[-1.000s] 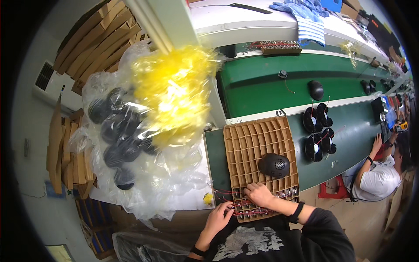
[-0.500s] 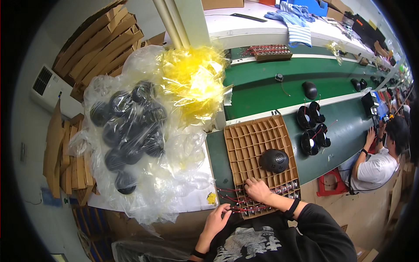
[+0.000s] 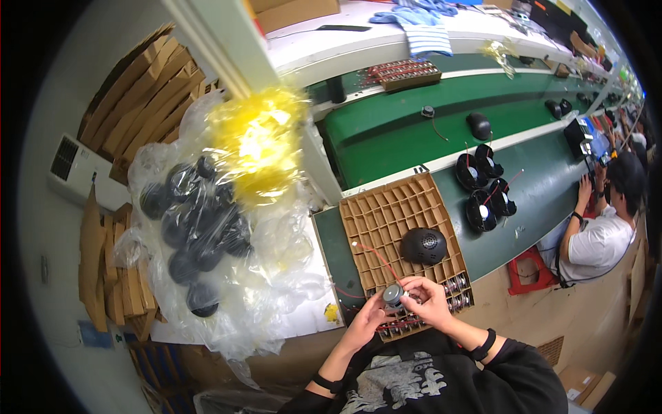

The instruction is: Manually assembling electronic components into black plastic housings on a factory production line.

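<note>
a small round grey component (image 3: 394,295), its red lead (image 3: 383,261) reaching far and left, is held over the near end of the gridded brown tray (image 3: 383,217).

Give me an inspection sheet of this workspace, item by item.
Surface: dark green tabletop, cardboard tray on it.
Job's things: grey round part held over the tray; black perforated dome on the tray.
Clutter: clear plastic over black domes; yellow film.
Hands: left hand and right hand grasp the grey round part.
Cables: red wire running from the part; more red wires at the tray's near end.
Surroundings: co-worker in white, near a red stool.
</note>
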Motion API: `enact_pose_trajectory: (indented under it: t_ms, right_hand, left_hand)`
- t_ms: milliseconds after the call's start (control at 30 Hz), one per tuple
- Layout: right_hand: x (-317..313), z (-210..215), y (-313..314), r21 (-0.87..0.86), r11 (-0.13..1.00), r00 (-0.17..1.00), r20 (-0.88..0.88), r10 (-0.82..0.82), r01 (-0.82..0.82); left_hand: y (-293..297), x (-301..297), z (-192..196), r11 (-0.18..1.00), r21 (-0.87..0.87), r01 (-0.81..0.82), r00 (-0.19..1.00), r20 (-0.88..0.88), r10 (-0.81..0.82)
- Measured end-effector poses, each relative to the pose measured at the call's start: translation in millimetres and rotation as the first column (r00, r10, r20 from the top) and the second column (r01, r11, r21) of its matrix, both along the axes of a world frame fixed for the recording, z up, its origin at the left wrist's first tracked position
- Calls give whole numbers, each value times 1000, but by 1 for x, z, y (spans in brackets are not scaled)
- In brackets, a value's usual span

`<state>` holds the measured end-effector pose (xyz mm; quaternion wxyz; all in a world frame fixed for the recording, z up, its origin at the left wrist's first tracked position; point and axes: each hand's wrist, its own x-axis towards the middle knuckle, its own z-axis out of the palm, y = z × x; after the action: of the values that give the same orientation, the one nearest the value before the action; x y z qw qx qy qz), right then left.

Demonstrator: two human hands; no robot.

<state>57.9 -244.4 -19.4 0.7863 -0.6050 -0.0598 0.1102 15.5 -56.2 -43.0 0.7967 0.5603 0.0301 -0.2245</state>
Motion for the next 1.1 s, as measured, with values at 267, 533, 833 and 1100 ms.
enact_pose_trajectory:
  t_ms: [267,533,833,1100]
  right_hand:
    - [-10,35,-17,-55,988,966,223,-127,143]
    - [9,66,-60,-540,823,849,506,153,173]
    - [-11,-23,-111,-33,994,974,-198,-112,108]
    - [-36,-58,-164,67,883,730,-594,-339,464]
  left_hand:
    - [-27,17,38,938,-347,11,988,-138,-63]
    - [-52,35,41,986,-159,54,996,-57,-64]
    - [-103,70,42,907,163,387,922,-97,-376]
    - [-140,143,-9,197,949,-245,602,308,-736]
